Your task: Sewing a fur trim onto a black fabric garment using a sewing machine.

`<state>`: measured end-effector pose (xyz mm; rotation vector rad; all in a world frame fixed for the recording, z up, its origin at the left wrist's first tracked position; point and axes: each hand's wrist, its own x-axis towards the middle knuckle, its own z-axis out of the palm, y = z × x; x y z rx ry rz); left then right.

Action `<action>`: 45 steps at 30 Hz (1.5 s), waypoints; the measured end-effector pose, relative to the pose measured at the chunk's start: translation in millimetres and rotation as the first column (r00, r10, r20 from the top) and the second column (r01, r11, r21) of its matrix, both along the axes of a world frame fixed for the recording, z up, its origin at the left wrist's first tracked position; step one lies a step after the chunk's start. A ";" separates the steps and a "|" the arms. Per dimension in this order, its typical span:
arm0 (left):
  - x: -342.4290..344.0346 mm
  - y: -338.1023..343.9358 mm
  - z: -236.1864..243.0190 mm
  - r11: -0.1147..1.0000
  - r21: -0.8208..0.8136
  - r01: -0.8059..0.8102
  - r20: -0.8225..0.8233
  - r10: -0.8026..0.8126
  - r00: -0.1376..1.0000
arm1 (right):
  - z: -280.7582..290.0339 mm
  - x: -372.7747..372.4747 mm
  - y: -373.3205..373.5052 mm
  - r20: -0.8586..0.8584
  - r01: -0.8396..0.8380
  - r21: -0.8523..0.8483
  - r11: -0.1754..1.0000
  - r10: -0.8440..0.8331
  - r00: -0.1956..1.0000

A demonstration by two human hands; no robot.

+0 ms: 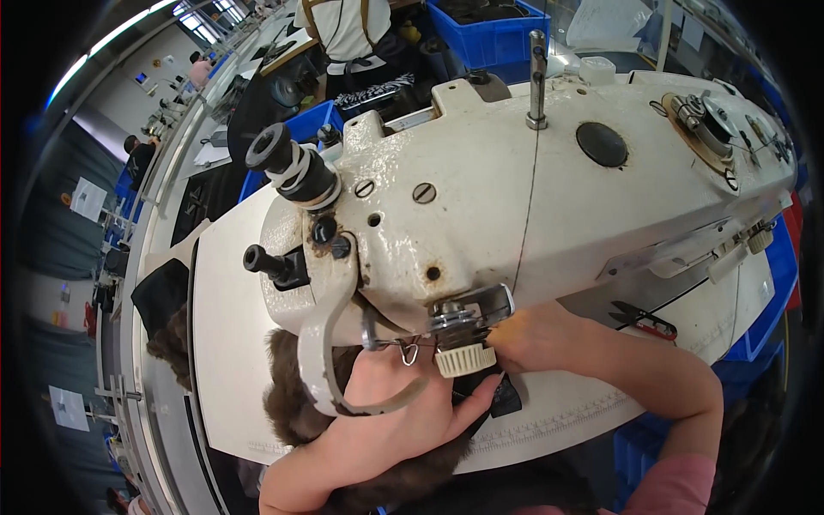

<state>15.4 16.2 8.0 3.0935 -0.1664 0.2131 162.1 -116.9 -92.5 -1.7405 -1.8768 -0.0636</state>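
1. Under the white sewing machine's (481, 215) head, brown fur (290, 390) lies on the white desk (232, 335), partly covered by the machine & L hand (403, 386). More pile shows below that hand, at the desk's near edge; prob. same pc., can't be sure.
2. L hand: palm down, fingers bent, tips out of sight behind the machine; thumb stretched R over dark cloth (508, 399). Gripping or just pressing: can't tell.
3. R hand (524, 337): close by, partly behind the cream dial (465, 360), fingers mostly hidden. Can't tell if it's pinching the cloth.
4. Progress: looks mid-job, i.e. fur & cloth set in place, both hands right at them. Needle & any stitching hidden, so amt. done vs. left is unclear; pc. isn't off the machine yet, so some work prob. remains.
5. Thread (530, 193) runs down from the metal post (536, 86). Red-handled snips (659, 326) lie on the desk, well R of the R hand, unheld.
6. Black cloth (160, 292) w/ more fur sits past the desk's L edge.
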 end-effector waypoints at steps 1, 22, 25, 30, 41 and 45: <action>1.0 1.0 -2.4 1.000 -0.020 -0.005 -0.012 0.005 1.000 | -1.8 1.6 0.1 0.000 0.005 -0.011 1.000 -0.005 1.000; -123.7 14.0 -19.5 0.947 -0.060 0.316 0.325 -0.281 0.903 | 46.8 -76.6 -15.0 -0.870 -0.073 -0.203 0.976 -0.145 0.472; -132.0 13.7 -22.7 0.934 -0.038 0.354 0.352 -0.319 0.880 | 49.2 -90.2 -21.8 -0.921 -0.055 -0.223 0.973 -0.191 0.339; -138.3 16.3 -28.0 0.922 -0.027 0.386 0.406 -0.343 0.847 | 40.8 -111.9 -29.5 -0.950 0.032 -0.149 0.988 -0.152 0.274; -145.8 42.1 -13.4 0.663 -0.392 0.638 0.505 -0.424 0.751 | 67.1 -116.0 -4.5 0.295 -0.237 0.331 0.913 0.139 0.945; -144.2 52.6 -7.0 0.735 -0.275 0.620 0.539 -0.416 0.732 | 61.9 -103.4 8.2 0.057 -0.178 0.297 0.938 0.169 0.984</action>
